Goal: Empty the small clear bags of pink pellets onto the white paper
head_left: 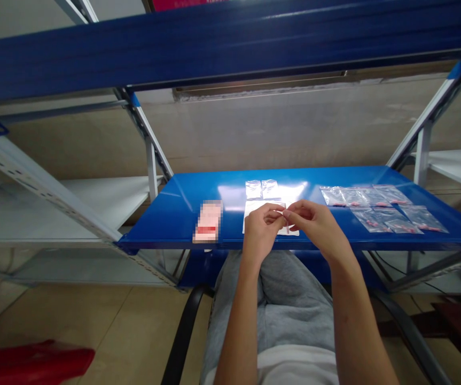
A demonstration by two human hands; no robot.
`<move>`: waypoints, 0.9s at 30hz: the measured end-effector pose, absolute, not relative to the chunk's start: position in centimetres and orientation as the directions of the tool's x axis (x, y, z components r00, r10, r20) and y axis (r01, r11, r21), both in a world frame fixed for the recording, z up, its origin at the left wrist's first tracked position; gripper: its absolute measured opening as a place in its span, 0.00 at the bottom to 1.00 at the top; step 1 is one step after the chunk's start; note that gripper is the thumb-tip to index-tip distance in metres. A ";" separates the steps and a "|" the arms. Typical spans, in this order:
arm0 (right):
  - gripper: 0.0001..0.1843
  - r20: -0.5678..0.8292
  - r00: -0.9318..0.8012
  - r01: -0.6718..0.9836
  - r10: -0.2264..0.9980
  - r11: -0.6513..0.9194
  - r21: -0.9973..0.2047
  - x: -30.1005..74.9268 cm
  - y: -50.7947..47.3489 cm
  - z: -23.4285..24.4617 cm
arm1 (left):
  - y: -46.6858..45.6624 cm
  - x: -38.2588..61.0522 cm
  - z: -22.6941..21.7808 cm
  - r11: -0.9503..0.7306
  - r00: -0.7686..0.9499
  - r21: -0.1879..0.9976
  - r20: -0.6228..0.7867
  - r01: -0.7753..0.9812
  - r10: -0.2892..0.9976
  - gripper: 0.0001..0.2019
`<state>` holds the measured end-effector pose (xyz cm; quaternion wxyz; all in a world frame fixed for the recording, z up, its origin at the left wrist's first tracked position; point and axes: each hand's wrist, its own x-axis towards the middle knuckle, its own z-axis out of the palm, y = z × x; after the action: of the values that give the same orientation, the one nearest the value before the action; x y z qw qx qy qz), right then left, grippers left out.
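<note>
Blue steel shelf sits beneath the work: the left hand and right hand press fingertips together on a thin pale strip (light, flimsy, best held by its edge) over a white sheet, with clear plastic bags at two o'clock.

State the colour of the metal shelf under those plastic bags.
The metal shelf is glossy blue, best seen in the head view.

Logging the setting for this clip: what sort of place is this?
Probably a storeroom or small packing area, though that is a judgement. A blue-and-white steel shelving rack stands before the seated person, small clear plastic bags holding pink items lie on its shelf, and the floor has beige tiles.
</note>
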<state>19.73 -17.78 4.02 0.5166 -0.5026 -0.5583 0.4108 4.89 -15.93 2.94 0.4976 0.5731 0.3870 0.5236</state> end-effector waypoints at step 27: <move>0.12 0.216 0.070 0.497 0.974 0.153 -0.854 19.4 -18.9 5.1 | -17.1 4.7 3.9 -0.489 0.159 0.858 0.467 0.158 0.870 0.06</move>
<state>19.37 -18.88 5.10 0.4331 -0.5896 -0.6237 0.2753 4.67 -17.11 3.91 0.3371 0.6826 0.3764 0.5279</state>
